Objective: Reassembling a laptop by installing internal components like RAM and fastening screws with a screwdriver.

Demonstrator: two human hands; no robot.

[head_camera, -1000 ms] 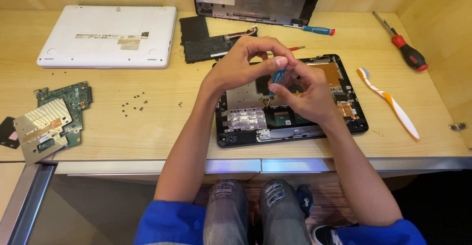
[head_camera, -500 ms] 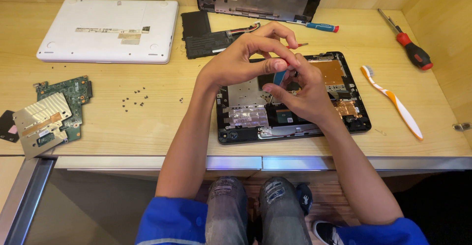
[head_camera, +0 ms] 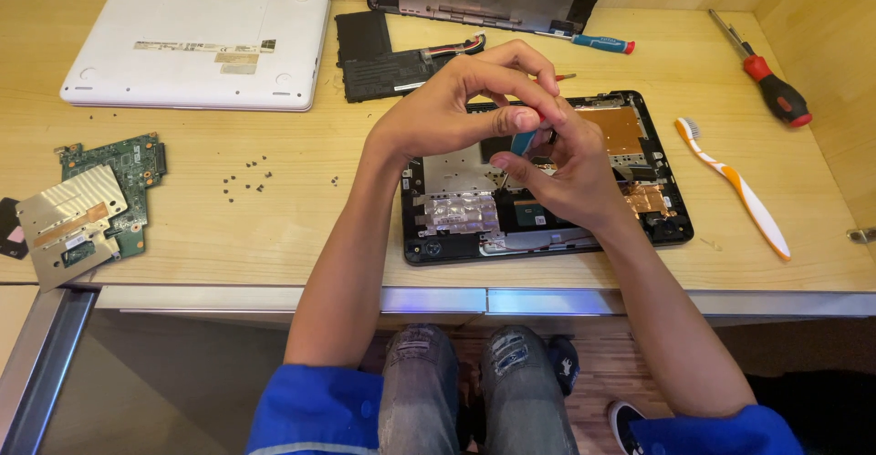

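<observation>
Lifted slightly higher over the opened black laptop base (head_camera: 657,227) since before.
Pinched a small blue-handled screwdriver (head_camera: 523,141) between left hand (head_camera: 447,113) and right hand (head_camera: 570,177); held copper foil patches inside.

White laptop (head_camera: 195,46) at far left: one long pale label strip (head_camera: 204,46) and a smaller tan label (head_camera: 234,68) beneath it. Black battery (head_camera: 388,53) beside it bears a grey rectangular label; no packages, signs or lit screens
</observation>
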